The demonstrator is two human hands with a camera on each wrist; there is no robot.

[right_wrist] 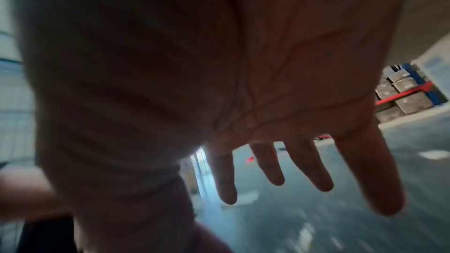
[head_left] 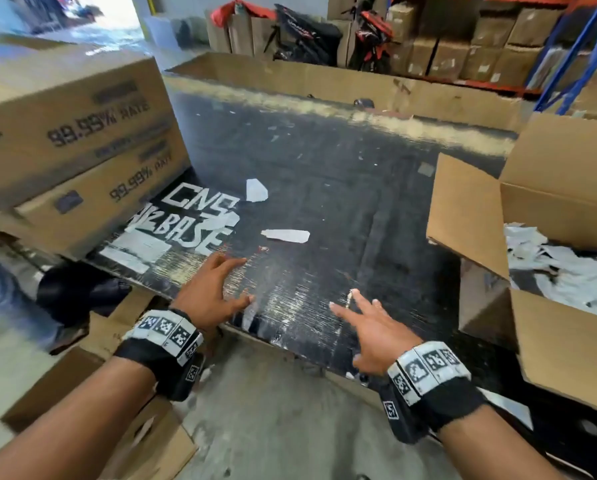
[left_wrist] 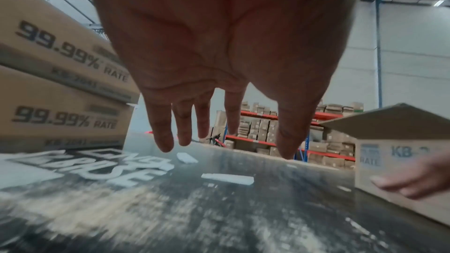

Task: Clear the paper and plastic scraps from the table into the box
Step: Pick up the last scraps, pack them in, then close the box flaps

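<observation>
Head view, hands: the left hand and the right hand both hover palm-down over the near edge of the table, fingers spread, holding nothing.
Head view, long scrap: white strip lying flat on the dark top, just beyond both hands and between them; its long axis runs left to right.
Head view, far scrap: smaller white piece, farther in and slightly left of the strip, near the painted lettering.
Head view, box: open carton at the right edge of the table, flaps up, already holding a heap of white scraps.
Head view, nearer hand: judged, the left fingertips lie closer to the strip; the right hand lies closer to the carton.
Head view, small item: a thin pale sliver shows at the right fingertips; whether it is held or lies on the top cannot be told.
Left wrist view, left hand: fingers straight and parted, palm empty, above the surface.
Left wrist view, strip: ahead of the fingertips and slightly right, broadside to the hand; the smaller piece lies beyond, under the fingertips' line.
Left wrist view, carton: to the right, with the right hand's fingers in front of it.
Right wrist view, right hand: fingers extended and spread, palm empty as far as the blur allows.
Right wrist view, scraps: one pale patch shows past the index finger, too smeared to identify.
Coming move, judged: reach forward, then sweep or carry rightward along the strip's axis to the carton.
</observation>
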